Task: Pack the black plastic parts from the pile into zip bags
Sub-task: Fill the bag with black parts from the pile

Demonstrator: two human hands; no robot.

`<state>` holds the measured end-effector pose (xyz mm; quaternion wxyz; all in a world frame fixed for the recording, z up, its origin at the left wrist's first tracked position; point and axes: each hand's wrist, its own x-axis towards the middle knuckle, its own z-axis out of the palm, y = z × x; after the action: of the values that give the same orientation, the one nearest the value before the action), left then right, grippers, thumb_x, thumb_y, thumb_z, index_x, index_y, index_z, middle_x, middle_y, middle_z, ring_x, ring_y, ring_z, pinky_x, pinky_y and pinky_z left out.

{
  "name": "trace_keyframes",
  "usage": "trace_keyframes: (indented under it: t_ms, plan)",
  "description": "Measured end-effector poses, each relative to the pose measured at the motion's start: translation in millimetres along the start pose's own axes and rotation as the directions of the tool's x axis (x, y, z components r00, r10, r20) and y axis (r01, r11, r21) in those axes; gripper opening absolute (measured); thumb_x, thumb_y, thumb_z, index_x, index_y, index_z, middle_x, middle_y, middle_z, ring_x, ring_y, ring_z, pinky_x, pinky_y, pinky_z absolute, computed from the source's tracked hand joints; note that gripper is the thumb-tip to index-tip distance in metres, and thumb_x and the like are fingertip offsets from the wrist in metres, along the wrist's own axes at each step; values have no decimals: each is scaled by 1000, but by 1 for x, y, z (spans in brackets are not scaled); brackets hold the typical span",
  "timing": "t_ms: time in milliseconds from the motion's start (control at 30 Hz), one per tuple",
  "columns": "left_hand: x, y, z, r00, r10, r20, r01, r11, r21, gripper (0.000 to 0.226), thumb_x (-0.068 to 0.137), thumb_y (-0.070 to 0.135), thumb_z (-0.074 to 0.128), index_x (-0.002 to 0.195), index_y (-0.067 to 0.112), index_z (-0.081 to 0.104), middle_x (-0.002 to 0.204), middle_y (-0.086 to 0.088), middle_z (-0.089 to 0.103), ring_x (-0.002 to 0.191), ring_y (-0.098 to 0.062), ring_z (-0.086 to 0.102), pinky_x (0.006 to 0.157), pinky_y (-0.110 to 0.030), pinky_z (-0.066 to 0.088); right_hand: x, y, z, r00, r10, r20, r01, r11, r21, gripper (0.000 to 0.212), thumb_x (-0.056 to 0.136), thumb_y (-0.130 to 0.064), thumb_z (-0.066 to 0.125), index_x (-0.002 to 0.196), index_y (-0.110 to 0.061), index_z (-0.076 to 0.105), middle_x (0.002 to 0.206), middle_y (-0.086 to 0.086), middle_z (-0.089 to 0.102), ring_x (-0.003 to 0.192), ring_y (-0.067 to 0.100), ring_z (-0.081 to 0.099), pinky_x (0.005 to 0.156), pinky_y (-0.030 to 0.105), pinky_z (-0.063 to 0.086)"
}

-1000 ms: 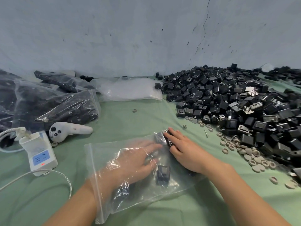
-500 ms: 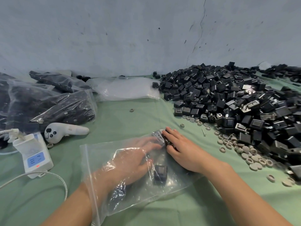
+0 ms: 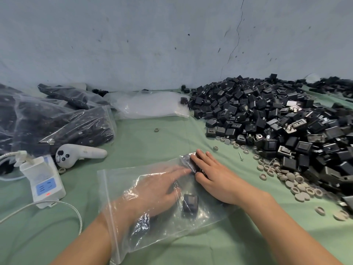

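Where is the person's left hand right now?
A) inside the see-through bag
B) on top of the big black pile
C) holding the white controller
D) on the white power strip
A: the left hand shows through the clear plastic of the zip bag, and its forearm goes in at the bag's open end.
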<state>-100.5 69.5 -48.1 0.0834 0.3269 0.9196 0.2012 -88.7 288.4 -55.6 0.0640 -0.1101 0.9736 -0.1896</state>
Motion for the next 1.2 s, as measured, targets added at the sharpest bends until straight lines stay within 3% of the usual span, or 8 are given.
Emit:
trace_keyframes:
  t_ms: [133,233,300,400,600,833,967,1200]
  plan:
    - [-1,2,0,1000,-19,-10,19,999,-42,51,93,49,39,139,61,20,149,32,37,133,-7,46,110,-38,38,0,-7,0,996,-72,-53,68,995,-78,55,104,-42,22,156,-44,8,164,-18,-10,150,8,-18,124,38,-5]
    - [-3,4,-3,996,-19,-88,5,987,-160,37,101,39,49,137,48,46,140,36,43,128,9,44,111,-21,32,3,-11,0,997,-77,4,77,993,-88,52,106,-41,18,157,-43,8,165,-17,-7,151,8,-15,125,38,-3]
    - [-6,2,-7,992,-41,-122,7,964,-265,30,101,27,54,127,40,56,127,38,46,104,29,45,92,1,33,3,-11,1,997,-67,25,69,994,-88,51,107,-41,17,157,-43,7,166,-16,-6,151,8,-15,124,34,-3]
    - [-16,-5,-12,973,-195,-121,127,898,-421,26,97,26,62,117,42,62,109,30,57,77,29,50,73,5,36,3,-11,-1,997,-65,28,67,995,-69,50,107,-43,15,157,-43,8,165,-17,-6,151,7,-15,122,29,-4]
    - [-27,-6,-4,995,-71,-63,54,970,-237,32,86,39,73,115,44,61,112,26,56,104,15,49,92,-5,32,2,-12,-3,997,-60,45,61,998,-22,50,107,-44,14,157,-42,10,165,-17,-6,150,5,-15,119,26,-4]
    - [-10,7,-10,994,-84,67,99,961,-258,47,72,46,85,101,62,53,97,23,55,94,25,45,76,5,31,3,-12,-3,998,-51,44,51,999,11,50,107,-43,15,157,-41,13,166,-17,-3,151,6,-14,124,32,0]
    - [-6,21,-10,997,1,75,17,972,-235,30,85,41,73,114,45,65,96,40,59,95,20,53,80,1,38,5,-14,-5,998,-42,41,39,997,60,49,108,-41,16,157,-39,18,166,-16,1,152,7,-10,125,36,1]
    - [-1,15,-10,999,47,-14,-49,968,-245,33,96,22,62,127,24,55,102,31,53,91,28,47,79,4,31,4,0,-17,973,83,-215,-38,978,204,51,107,-24,29,157,-27,23,165,-9,18,152,9,10,122,27,5]
